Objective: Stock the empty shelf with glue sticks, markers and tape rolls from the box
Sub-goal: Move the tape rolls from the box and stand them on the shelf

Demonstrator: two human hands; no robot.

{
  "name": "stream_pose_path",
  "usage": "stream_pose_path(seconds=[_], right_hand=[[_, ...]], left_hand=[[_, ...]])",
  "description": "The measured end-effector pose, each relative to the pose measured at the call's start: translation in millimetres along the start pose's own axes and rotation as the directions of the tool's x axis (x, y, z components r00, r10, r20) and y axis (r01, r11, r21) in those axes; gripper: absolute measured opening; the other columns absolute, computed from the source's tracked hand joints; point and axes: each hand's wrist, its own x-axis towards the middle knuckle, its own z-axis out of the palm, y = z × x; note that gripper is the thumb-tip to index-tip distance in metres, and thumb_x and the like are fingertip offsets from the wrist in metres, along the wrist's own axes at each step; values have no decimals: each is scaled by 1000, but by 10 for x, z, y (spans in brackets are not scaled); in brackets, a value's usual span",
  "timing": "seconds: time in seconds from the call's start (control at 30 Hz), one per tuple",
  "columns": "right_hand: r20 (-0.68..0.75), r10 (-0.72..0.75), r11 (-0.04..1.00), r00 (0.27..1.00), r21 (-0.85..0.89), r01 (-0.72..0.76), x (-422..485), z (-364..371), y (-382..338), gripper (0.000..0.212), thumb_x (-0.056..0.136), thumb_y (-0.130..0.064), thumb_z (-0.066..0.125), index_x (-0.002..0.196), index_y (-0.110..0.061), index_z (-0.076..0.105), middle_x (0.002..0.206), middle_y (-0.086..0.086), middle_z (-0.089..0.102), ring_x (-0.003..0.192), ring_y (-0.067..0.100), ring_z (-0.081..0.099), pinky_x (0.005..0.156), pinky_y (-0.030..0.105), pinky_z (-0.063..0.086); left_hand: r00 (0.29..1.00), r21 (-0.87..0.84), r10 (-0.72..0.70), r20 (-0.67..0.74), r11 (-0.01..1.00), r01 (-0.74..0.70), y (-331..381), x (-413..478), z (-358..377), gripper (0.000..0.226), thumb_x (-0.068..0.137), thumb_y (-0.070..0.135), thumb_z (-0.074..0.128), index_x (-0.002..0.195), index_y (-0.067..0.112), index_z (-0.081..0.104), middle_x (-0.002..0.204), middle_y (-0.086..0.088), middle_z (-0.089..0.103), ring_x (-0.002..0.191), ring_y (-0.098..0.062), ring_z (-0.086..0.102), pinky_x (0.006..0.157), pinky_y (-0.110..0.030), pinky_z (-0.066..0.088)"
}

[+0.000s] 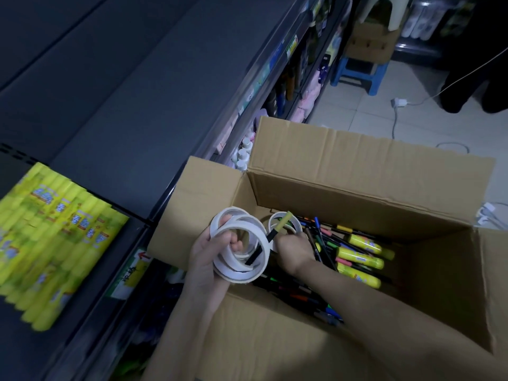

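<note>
1. Box (357, 171): brown cardboard, flaps open, standing on the floor just beside the shelving unit.
2. Shelf (123, 119): dark grey, upper left of view, mostly bare.
3. Glue sticks on shelf (55, 237): yellow-green, laid side by side in a tight block at the shelf's left end.
4. Glue sticks in box (360, 257): three yellow sticks lying on top of the markers, near the box's middle.
5. Markers (324, 237): many thin dark-barrelled pens with coloured caps, piled loose across the box floor.
6. Tape rolls (239, 243): several white rolls bunched together above the box's left inner corner.
7. Left hand (204, 257): its fingers (236, 244) are threaded through the centres of the tape rolls and curled round them, gripping the bunch.
8. Single tape roll (283, 224): white, in the box just behind the bunch, next to the right hand.
9. Olive-capped marker (277, 229): slanting across the front of the rolls.
10. Right hand (295, 253): reaching into the box, back to the camera; its fingers are hidden, so whether they grip anything cannot be told.
11. Blue stool (360, 72): on the tiled floor beyond the box, with a carton on top.
12. White plug and cable (398, 101): lying on the floor near the stool.
</note>
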Motion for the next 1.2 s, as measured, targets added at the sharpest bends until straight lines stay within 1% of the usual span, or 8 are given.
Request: stream_pose_path(seconds=[0.23,0.4,0.5,0.6,0.83,0.97,1.07,1.2], right_hand=[[132,43,999,990,-4,-42,39,-37,-68,22,81,-26,56,102,-19,52,76,1,59,87,27,60,104,40,30],[330,-78,970,941,-194,149,-51,-184,-53,30,82,-24,56,112,-19,55,105,4,65,112,26,56,109,38,24],[308,-103,917,946,-338,210,-144,-141,-34,38,86,-22,56,124,-17,55,126,5,60,125,26,48,112,38,20],[201,-109,908,973,-378,180,-223,-61,50,25,87,-18,54,111,-18,61,111,4,66,116,28,53,109,39,21],[89,97,977,991,181,-112,-556,-344,422,21,83,-32,62,82,-16,48,77,5,58,79,26,60,72,30,38],[180,250,456,951,845,-280,-763,-607,507,11,77,-9,71,84,-5,63,77,7,62,65,15,58,57,22,44],[208,258,118,943,963,-244,-924,-716,548,34,68,-11,76,98,0,68,87,13,70,75,24,65,63,32,48],[129,277,-85,952,990,-109,-1084,-766,539,28,79,-9,72,105,-2,68,104,25,68,91,38,65,78,48,51]], left_hand=[[999,-185,-45,17,982,48,23,36,1,70,50,13,92,114,5,62,70,-3,61,62,-11,59,67,-23,54],[999,-106,-31,28,994,33,40,56,52,69,50,18,93,111,6,64,69,-2,59,61,-10,58,65,-23,53],[1000,-38,-24,8,999,24,41,64,93,76,48,21,94,115,5,62,68,-1,57,60,-10,57,63,-24,54],[1000,-25,-13,7,1000,13,42,80,83,71,48,20,93,112,6,63,69,-2,56,61,-11,57,66,-24,54],[1000,101,-16,-13,995,17,74,119,92,33,73,10,68,106,11,66,75,-3,54,67,-11,54,66,-23,51],[1000,261,-22,-2,965,22,30,102,234,37,75,7,62,111,8,62,86,-9,67,76,-18,66,66,-31,55],[996,344,-81,20,936,69,2,112,286,42,78,9,66,119,3,57,104,-22,64,98,-39,63,86,-60,49],[997,732,-43,-65,677,77,-85,110,418,27,79,7,72,105,11,64,92,-11,71,87,-26,68,75,-34,51]])
